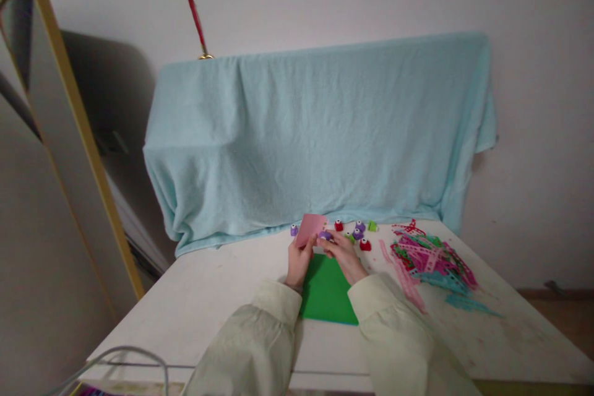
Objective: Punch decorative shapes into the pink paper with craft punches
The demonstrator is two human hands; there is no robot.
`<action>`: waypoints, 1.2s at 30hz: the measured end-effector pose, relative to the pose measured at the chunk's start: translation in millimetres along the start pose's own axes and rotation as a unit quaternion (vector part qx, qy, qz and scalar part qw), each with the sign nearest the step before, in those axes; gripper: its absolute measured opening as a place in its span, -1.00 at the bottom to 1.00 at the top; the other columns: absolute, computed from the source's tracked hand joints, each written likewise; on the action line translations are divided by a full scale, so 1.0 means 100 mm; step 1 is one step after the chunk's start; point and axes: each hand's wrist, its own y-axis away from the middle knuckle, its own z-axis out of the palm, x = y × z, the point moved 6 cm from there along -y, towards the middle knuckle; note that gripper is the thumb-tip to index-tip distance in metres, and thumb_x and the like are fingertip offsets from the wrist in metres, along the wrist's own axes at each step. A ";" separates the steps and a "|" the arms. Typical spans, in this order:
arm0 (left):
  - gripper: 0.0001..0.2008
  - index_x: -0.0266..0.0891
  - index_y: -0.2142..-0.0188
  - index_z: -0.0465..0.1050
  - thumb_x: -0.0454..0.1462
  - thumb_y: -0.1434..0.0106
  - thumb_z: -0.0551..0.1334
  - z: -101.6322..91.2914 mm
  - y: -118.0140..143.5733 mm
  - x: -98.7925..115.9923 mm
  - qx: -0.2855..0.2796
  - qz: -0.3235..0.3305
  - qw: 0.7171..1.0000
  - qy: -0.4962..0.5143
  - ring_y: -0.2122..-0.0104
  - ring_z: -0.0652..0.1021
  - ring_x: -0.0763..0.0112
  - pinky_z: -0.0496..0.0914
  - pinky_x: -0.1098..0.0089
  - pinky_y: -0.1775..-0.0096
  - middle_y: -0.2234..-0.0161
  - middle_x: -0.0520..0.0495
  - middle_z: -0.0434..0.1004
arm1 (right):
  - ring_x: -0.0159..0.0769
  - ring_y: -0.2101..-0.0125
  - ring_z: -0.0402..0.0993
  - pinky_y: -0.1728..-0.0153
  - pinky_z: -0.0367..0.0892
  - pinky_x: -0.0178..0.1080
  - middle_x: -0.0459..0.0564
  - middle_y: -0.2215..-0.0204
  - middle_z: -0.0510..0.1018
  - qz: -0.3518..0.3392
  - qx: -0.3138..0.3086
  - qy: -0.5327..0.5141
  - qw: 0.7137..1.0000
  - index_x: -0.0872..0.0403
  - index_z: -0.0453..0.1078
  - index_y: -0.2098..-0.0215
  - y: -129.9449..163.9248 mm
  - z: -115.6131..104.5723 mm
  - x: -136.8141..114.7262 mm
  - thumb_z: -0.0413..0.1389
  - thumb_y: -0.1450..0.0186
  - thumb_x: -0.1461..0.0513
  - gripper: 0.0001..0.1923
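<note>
My left hand (298,260) holds a small pink sheet (310,228) upright above the white table (208,303). My right hand (342,253) grips a small purple punch (325,236) against the sheet's right edge. Under both hands lies a green sheet (327,292) flat on the table. Both arms wear pale cream sleeves.
Several small punches, red (365,245), purple (358,227) and green (372,226), stand behind my hands. A heap of pink and teal cut paper strips (431,260) lies to the right. A light blue towel (320,136) drapes something at the back. A yellow-framed board (69,136) leans at left.
</note>
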 end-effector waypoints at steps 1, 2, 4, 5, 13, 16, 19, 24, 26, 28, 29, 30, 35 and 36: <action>-0.58 -0.34 0.54 0.43 0.01 -0.16 0.17 0.00 0.00 -0.01 -0.002 0.000 1.000 -0.004 0.63 0.33 0.48 0.18 0.49 0.54 0.71 0.07 0.30 | -0.46 0.54 0.23 0.61 0.04 -0.38 -0.08 0.44 0.43 0.001 -0.007 0.001 1.000 0.10 0.44 0.26 0.00 0.01 0.00 0.27 -0.04 0.13 -0.68; -0.58 -0.34 0.54 0.43 0.00 -0.17 0.17 0.00 -0.01 -0.01 -0.003 0.000 1.000 -0.007 0.63 0.33 0.48 0.18 0.49 0.53 0.71 0.07 0.31 | -0.45 0.53 0.23 0.62 0.04 -0.38 -0.07 0.43 0.43 0.001 -0.011 0.001 1.000 0.10 0.44 0.28 0.00 0.02 0.00 0.27 -0.04 0.12 -0.69; -0.58 -0.33 0.54 0.42 0.00 -0.17 0.16 0.01 -0.01 -0.03 -0.003 0.002 1.000 -0.011 0.64 0.33 0.49 0.19 0.49 0.53 0.71 0.07 0.31 | -0.45 0.53 0.23 0.62 0.02 -0.39 -0.08 0.44 0.43 0.001 -0.010 0.001 1.000 0.10 0.44 0.29 0.00 0.02 0.00 0.26 -0.04 0.12 -0.69; -0.58 -0.33 0.54 0.42 0.00 -0.18 0.16 0.01 -0.01 -0.04 -0.002 0.003 1.000 -0.013 0.64 0.33 0.49 0.18 0.49 0.53 0.71 0.07 0.31 | -0.45 0.53 0.23 0.63 0.01 -0.39 -0.08 0.44 0.43 0.001 -0.008 0.000 1.000 0.10 0.44 0.29 0.00 0.02 0.00 0.26 -0.04 0.11 -0.69; -0.60 -0.34 0.52 0.44 -0.02 -0.17 0.16 0.00 -0.01 -0.08 0.004 -0.006 1.000 -0.022 0.61 0.34 0.47 0.20 0.49 0.53 0.69 0.04 0.34 | -0.48 0.57 0.19 0.64 -0.01 -0.38 -0.10 0.52 0.40 0.018 0.001 0.002 1.000 0.12 0.46 0.31 -0.01 0.03 0.00 0.29 0.00 0.09 -0.65; -0.61 -0.34 0.52 0.44 -0.02 -0.17 0.17 0.00 -0.01 -0.09 0.008 -0.010 1.000 -0.025 0.62 0.33 0.47 0.20 0.49 0.53 0.69 0.05 0.33 | -0.48 0.59 0.17 0.65 -0.02 -0.38 -0.10 0.53 0.39 0.024 -0.002 0.003 1.000 0.13 0.46 0.32 -0.02 0.02 0.03 0.29 0.00 0.07 -0.63; -0.61 -0.33 0.53 0.43 -0.02 -0.17 0.17 0.00 -0.01 -0.08 0.008 -0.008 1.000 -0.024 0.63 0.32 0.48 0.19 0.49 0.53 0.70 0.06 0.31 | -0.48 0.58 0.18 0.65 -0.02 -0.38 -0.09 0.52 0.39 0.019 -0.006 0.002 1.000 0.13 0.45 0.31 -0.03 0.01 0.04 0.27 -0.03 0.06 -0.64; -0.59 -0.32 0.56 0.41 -0.01 -0.17 0.17 0.00 -0.01 -0.06 0.004 -0.011 1.000 -0.021 0.64 0.32 0.49 0.18 0.49 0.54 0.72 0.07 0.30 | -0.49 0.59 0.15 0.64 -0.02 -0.37 -0.11 0.53 0.35 0.012 -0.015 -0.006 1.000 0.12 0.45 0.31 -0.02 0.02 0.03 0.26 -0.04 0.05 -0.64; -0.59 -0.32 0.57 0.41 -0.01 -0.16 0.17 0.00 -0.01 -0.06 0.004 -0.009 1.000 -0.019 0.64 0.33 0.48 0.19 0.49 0.53 0.72 0.07 0.31 | -0.49 0.59 0.15 0.64 -0.02 -0.37 -0.12 0.54 0.35 0.013 -0.014 -0.004 1.000 0.12 0.45 0.31 -0.02 0.02 0.03 0.27 -0.03 0.04 -0.63; -0.59 -0.33 0.56 0.42 0.00 -0.15 0.18 0.00 -0.01 -0.06 0.007 -0.010 1.000 -0.020 0.64 0.33 0.48 0.19 0.49 0.53 0.72 0.07 0.31 | -0.48 0.59 0.15 0.63 -0.02 -0.37 -0.13 0.55 0.33 0.013 -0.014 -0.005 1.000 0.12 0.45 0.31 -0.02 0.02 0.02 0.27 -0.02 0.04 -0.63; -0.59 -0.33 0.55 0.43 0.00 -0.15 0.18 0.01 -0.02 -0.06 0.008 -0.010 1.000 -0.020 0.65 0.33 0.48 0.19 0.48 0.53 0.72 0.07 0.32 | -0.48 0.58 0.16 0.63 -0.01 -0.37 -0.13 0.55 0.33 0.013 -0.013 -0.006 1.000 0.12 0.45 0.31 -0.02 0.02 0.02 0.27 -0.02 0.04 -0.63; -0.59 -0.33 0.54 0.43 0.00 -0.15 0.18 0.01 -0.02 -0.07 0.009 -0.012 1.000 -0.021 0.64 0.33 0.47 0.19 0.48 0.53 0.72 0.06 0.32 | -0.48 0.58 0.16 0.63 -0.01 -0.37 -0.13 0.55 0.33 0.014 -0.010 -0.006 1.000 0.12 0.44 0.31 -0.02 0.02 0.02 0.27 -0.02 0.04 -0.63; -0.59 -0.33 0.56 0.43 0.00 -0.15 0.18 0.02 -0.02 -0.06 0.009 -0.012 0.999 -0.029 0.63 0.35 0.46 0.19 0.48 0.53 0.70 0.04 0.34 | -0.48 0.58 0.15 0.63 -0.02 -0.37 -0.12 0.54 0.34 0.019 -0.008 -0.009 1.000 0.12 0.44 0.30 0.01 0.02 0.01 0.27 -0.04 0.05 -0.64; -0.58 -0.33 0.58 0.42 0.00 -0.15 0.17 0.02 -0.02 -0.06 0.009 -0.011 0.999 -0.031 0.63 0.34 0.46 0.19 0.48 0.53 0.71 0.04 0.33 | -0.48 0.58 0.16 0.62 -0.02 -0.37 -0.13 0.54 0.33 0.017 -0.009 -0.012 1.000 0.12 0.43 0.31 0.01 0.02 0.01 0.27 -0.04 0.05 -0.64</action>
